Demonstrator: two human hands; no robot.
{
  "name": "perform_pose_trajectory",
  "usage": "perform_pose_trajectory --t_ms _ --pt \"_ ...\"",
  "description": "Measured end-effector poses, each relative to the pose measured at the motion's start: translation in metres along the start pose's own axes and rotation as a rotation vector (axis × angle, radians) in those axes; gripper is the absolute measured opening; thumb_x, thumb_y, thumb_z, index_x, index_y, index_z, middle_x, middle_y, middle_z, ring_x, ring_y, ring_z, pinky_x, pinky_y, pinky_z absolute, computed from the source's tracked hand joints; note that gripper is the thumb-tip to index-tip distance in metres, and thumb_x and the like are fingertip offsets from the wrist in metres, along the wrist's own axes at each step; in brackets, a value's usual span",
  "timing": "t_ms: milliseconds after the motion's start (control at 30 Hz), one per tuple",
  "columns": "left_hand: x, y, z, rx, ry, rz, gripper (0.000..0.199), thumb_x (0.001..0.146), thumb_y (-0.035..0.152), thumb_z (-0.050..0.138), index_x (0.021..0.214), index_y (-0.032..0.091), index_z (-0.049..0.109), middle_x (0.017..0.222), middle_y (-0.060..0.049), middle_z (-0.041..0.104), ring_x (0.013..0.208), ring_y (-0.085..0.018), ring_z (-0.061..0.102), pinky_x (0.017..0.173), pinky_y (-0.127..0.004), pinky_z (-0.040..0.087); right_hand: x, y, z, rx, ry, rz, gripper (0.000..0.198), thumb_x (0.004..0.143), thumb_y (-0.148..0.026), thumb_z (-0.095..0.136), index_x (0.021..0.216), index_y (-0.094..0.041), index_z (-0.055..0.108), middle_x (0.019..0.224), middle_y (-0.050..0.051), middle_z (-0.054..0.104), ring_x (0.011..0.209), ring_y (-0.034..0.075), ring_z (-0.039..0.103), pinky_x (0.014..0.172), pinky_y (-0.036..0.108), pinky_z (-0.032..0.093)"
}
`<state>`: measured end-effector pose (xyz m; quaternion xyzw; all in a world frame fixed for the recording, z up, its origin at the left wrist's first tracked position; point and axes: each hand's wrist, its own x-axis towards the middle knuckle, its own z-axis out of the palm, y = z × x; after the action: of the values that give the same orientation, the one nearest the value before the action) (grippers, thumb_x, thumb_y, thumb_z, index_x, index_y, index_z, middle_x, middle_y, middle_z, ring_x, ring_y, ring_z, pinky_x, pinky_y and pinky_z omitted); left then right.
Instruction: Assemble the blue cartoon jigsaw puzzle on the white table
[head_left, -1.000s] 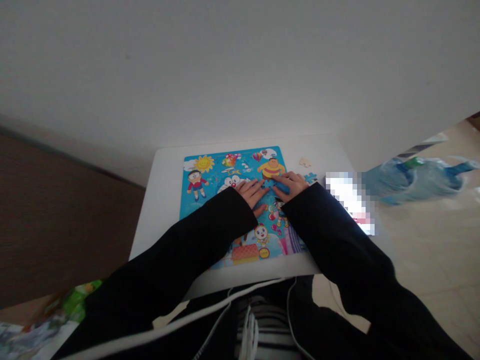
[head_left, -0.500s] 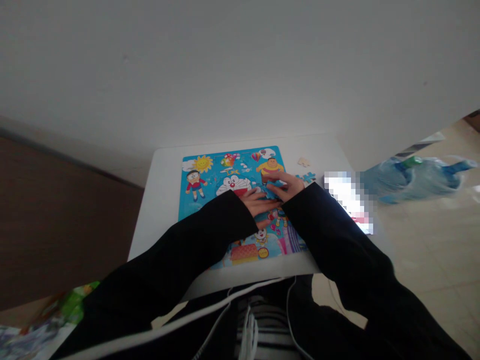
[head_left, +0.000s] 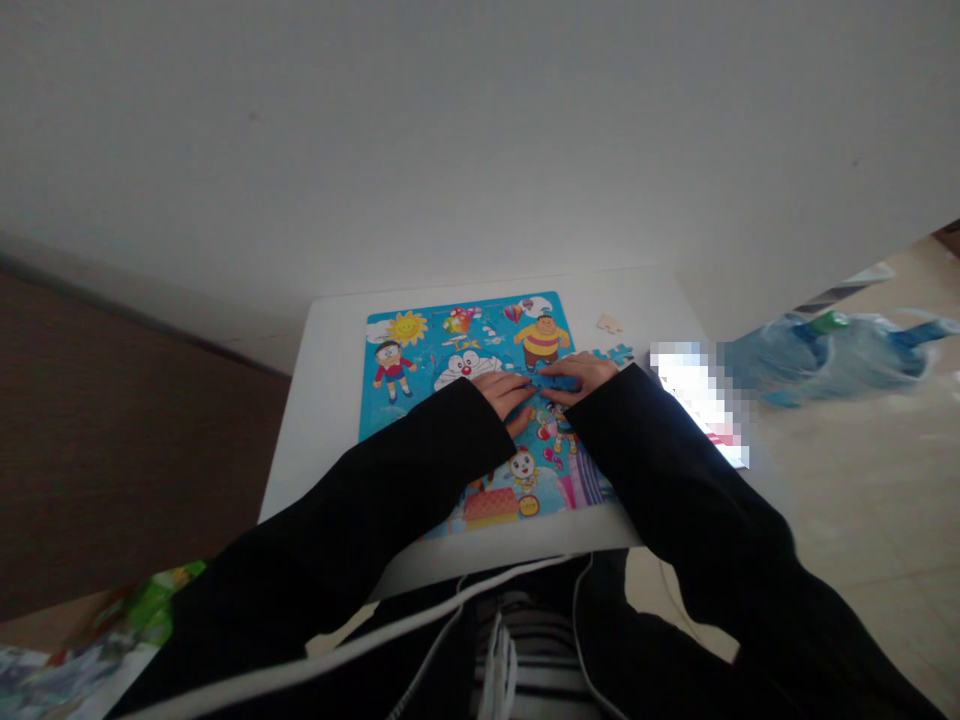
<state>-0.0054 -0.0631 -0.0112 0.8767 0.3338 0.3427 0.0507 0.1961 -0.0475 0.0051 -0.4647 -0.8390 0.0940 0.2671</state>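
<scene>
A colourful cartoon jigsaw puzzle [head_left: 405, 370] lies on a small white table, its blue board printed with figures, a sun and balloons. My left hand [head_left: 504, 392] rests on the middle of the puzzle, fingers stretched to the right with the tips on the surface. Facing it, my right hand [head_left: 589, 373] has its thumb and fingers around a blue puzzle piece [head_left: 561, 383], low over the board; the piece is partly covered. To the right of the board lie loose blue puzzle pieces [head_left: 619, 353] and a pale, plain-looking puzzle piece [head_left: 610, 323].
A bright, pixelated phone-like screen [head_left: 697, 395] is at the right edge of the white table [head_left: 300, 420]. Behind stands a grey wall [head_left: 480, 150]. Clear-blue plastic bottles [head_left: 855, 360] are on the floor at right. A white cord [head_left: 360, 635] crosses my lap.
My left hand has drawn back slightly and its fingers have come closer together. My right hand has shifted a little right and lower, uncovering the yellow-shirted figure.
</scene>
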Motion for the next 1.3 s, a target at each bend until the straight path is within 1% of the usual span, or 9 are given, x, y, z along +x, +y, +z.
perform_pose_trajectory --t_ms 133,267,400,500,567,733,933,1100,1300 --pt "0.001 0.000 -0.004 0.014 -0.001 0.038 0.028 0.081 0.028 0.048 0.097 0.014 0.066 0.097 -0.009 0.067 0.087 -0.019 0.061 0.079 -0.034 0.052 -0.001 0.003 0.000 -0.089 0.036 0.030 0.030 0.068 -0.042 0.067 0.089 -0.021 0.069 0.089 0.006 0.069 0.079 0.019 0.063 0.075 0.032 0.050" --pt "0.004 0.001 -0.005 0.017 -0.005 0.051 0.027 0.081 0.028 0.048 0.096 0.013 0.066 0.096 -0.009 0.066 0.086 -0.019 0.060 0.077 -0.033 0.051 -0.002 0.011 0.005 -0.137 -0.010 0.011 0.031 0.071 -0.048 0.063 0.086 -0.022 0.070 0.081 0.006 0.067 0.072 0.017 0.062 0.067 0.031 0.050" --pt "0.004 0.002 -0.002 0.008 0.058 0.047 0.029 0.082 0.031 0.046 0.095 0.014 0.065 0.093 -0.008 0.067 0.083 -0.018 0.060 0.074 -0.032 0.051 -0.004 0.002 0.002 -0.151 -0.040 -0.125 0.026 0.085 -0.038 0.051 0.086 -0.021 0.071 0.078 0.006 0.067 0.071 0.014 0.061 0.063 0.025 0.049" --pt "0.004 0.003 -0.003 -0.009 0.053 -0.005 0.030 0.083 0.032 0.044 0.097 0.014 0.064 0.092 -0.008 0.066 0.083 -0.018 0.059 0.075 -0.032 0.050 -0.007 -0.013 -0.004 -0.262 0.014 -0.103 0.028 0.090 -0.030 0.043 0.089 -0.021 0.070 0.080 0.005 0.068 0.073 0.014 0.061 0.062 0.025 0.048" --pt "0.005 0.004 -0.006 -0.006 0.023 -0.044 0.028 0.083 0.031 0.046 0.097 0.016 0.064 0.095 -0.008 0.065 0.085 -0.018 0.059 0.076 -0.032 0.050 -0.008 -0.020 -0.007 -0.279 0.045 -0.079 0.028 0.091 -0.027 0.041 0.091 -0.022 0.069 0.083 0.004 0.068 0.076 0.014 0.062 0.065 0.026 0.049" --pt "0.005 0.006 -0.011 0.001 0.060 -0.038 0.025 0.082 0.028 0.047 0.093 0.015 0.065 0.097 -0.009 0.063 0.084 -0.018 0.060 0.075 -0.032 0.050 -0.008 -0.024 -0.009 -0.248 0.060 -0.062 0.027 0.091 -0.026 0.041 0.096 -0.021 0.067 0.093 0.004 0.069 0.085 0.015 0.063 0.073 0.027 0.050" --pt "0.003 0.006 -0.007 -0.003 0.015 -0.053 0.028 0.082 0.028 0.047 0.099 0.014 0.064 0.106 -0.009 0.064 0.093 -0.019 0.060 0.082 -0.033 0.050 -0.008 -0.027 -0.014 -0.348 0.043 -0.119 0.026 0.089 -0.018 0.042 0.098 -0.020 0.066 0.094 0.004 0.069 0.083 0.016 0.063 0.072 0.028 0.050" --pt "-0.001 0.000 0.002 0.011 0.093 0.032 0.028 0.081 0.029 0.046 0.092 0.013 0.066 0.097 -0.009 0.068 0.088 -0.019 0.063 0.079 -0.033 0.052 -0.008 -0.021 -0.014 -0.266 -0.026 -0.156 0.025 0.088 -0.016 0.045 0.090 -0.022 0.069 0.090 0.004 0.069 0.083 0.015 0.063 0.072 0.027 0.051" --pt "-0.001 -0.002 0.000 0.035 -0.045 0.002 0.034 0.081 0.032 0.046 0.102 0.014 0.065 0.101 -0.010 0.067 0.096 -0.021 0.060 0.082 -0.038 0.051 -0.006 -0.005 -0.005 -0.088 -0.013 -0.093 0.022 0.087 -0.026 0.048 0.092 -0.021 0.069 0.097 0.007 0.068 0.091 0.016 0.063 0.080 0.030 0.051"
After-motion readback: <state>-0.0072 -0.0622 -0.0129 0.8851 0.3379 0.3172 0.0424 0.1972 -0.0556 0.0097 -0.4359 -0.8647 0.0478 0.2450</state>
